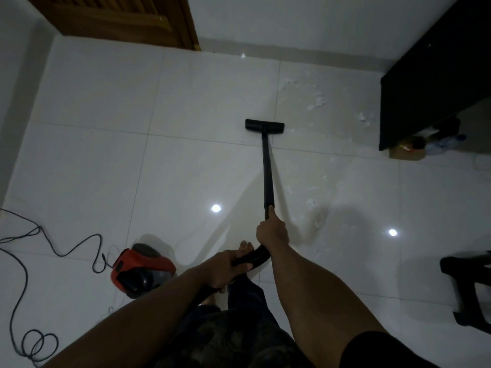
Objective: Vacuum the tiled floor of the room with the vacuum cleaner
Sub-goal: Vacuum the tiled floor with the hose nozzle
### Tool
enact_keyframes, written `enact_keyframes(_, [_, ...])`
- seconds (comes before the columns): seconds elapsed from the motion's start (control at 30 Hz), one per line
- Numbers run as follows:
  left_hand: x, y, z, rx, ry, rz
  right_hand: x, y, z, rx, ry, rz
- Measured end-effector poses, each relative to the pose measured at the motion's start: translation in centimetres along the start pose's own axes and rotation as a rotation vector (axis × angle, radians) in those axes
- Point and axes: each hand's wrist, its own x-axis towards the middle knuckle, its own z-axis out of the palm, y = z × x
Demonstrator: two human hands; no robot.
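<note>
Vacuuming partway: right grip [271, 229] clenching wand [267, 168], left grip [222, 269] clasping hose [252, 257]; white debris [316, 102] beyond nozzle [264, 125] remaining, apparently.

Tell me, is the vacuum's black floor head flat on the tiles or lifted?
Flat, apparently: the floor head sits level against the tiled floor, no gap visible beneath it.

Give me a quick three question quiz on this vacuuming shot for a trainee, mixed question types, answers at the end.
1. True or false: the floor head rests on the tiled floor.
2. Which hand holds the wand: A left hand, B right hand?
3. Fill in: white debris lies to the ____ of the floor head.

Key: 1 true. 2 B; the left hand holds the hose. 3 right.
</note>
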Motion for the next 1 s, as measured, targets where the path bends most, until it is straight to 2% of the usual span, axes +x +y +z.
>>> enact_keyframes(0.1, [0.2, 0.5, -1.3, 0.003, 0.024, -0.008, 0.6, -1.1, -0.7, 0.022, 0.003, 0.020])
enact_keyframes(0.33, [0.2, 1.5, -2.4, 0.103, -0.062, 0.023, 0.1, -0.1, -1.3, 0.082, 0.018, 0.091])
enact_keyframes(0.47, [0.6, 1.9, -3.1, 0.109, -0.056, 0.008, 0.8, -0.8, -1.8, 0.082, 0.015, 0.069])
enact_keyframes(0.77, [1.5, 2.6, -8.0, -0.016, -0.028, 0.008, 3.1, -6.4, -2.5, 0.032, -0.010, -0.005])
enact_keyframes(1.0, [3.4, 2.2, -14.2, -0.066, -0.005, 0.027, 5.8, -12.0, -3.6, 0.118, 0.019, 0.018])
